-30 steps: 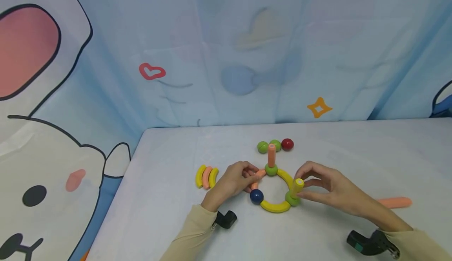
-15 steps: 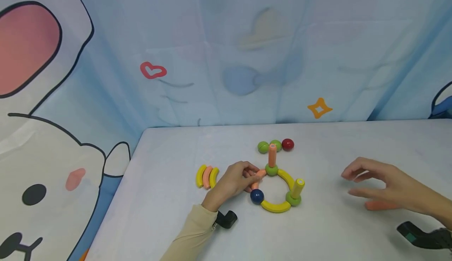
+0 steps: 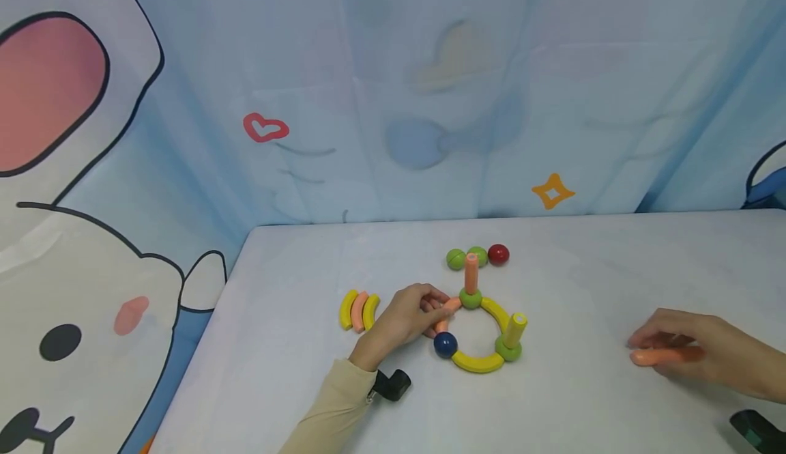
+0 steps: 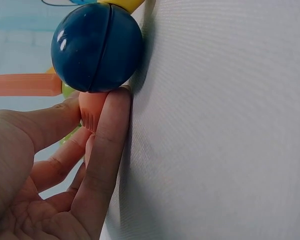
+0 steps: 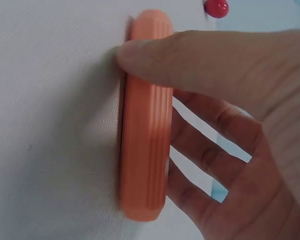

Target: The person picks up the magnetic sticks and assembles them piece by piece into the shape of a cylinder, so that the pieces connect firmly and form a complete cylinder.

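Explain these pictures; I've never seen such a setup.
There is no robot: a person works bare-handed. The wide picture is from a camera worn on the head; the two close-ups come from wrist cameras. The left hand pinches a curved orange piece in a ring of balls and curved pieces with two sticks standing up from it. The right hand grips a separate orange stick. On the white surface lie three curved pieces at the left, and two green balls and a red ball behind the ring.
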Demonstrator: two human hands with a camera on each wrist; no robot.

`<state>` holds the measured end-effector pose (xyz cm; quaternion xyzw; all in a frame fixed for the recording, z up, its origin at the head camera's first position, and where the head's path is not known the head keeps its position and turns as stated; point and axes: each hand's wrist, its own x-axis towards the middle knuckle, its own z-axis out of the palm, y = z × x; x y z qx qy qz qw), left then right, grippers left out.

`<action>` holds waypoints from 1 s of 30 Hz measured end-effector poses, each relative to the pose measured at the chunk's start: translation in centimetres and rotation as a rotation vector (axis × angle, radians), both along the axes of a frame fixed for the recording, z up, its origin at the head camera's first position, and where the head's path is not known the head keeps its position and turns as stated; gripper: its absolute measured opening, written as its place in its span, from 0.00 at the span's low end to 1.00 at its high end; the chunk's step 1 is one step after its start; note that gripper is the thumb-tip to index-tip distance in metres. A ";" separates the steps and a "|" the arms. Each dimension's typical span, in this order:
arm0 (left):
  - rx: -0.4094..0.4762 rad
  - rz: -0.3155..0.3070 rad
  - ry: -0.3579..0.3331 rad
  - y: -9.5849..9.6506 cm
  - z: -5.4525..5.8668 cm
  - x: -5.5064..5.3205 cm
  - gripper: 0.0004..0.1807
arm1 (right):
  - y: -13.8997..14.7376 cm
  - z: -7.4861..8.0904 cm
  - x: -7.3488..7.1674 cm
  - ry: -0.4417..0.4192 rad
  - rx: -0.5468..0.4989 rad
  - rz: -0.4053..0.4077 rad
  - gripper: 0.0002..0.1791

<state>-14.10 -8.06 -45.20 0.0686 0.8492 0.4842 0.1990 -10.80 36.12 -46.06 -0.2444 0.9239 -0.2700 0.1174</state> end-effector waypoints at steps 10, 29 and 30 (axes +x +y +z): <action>0.008 0.006 -0.005 0.0 0.0 0.0 0.13 | -1.2 0.2 -0.1 0.105 0.087 -0.048 0.17; 0.006 0.001 -0.017 -0.1 0.1 0.0 0.13 | -7.0 4.3 -0.2 0.250 0.022 -0.086 0.18; 0.007 0.002 -0.017 0.0 0.1 0.0 0.13 | -7.9 4.9 -0.1 0.306 -0.015 -0.079 0.19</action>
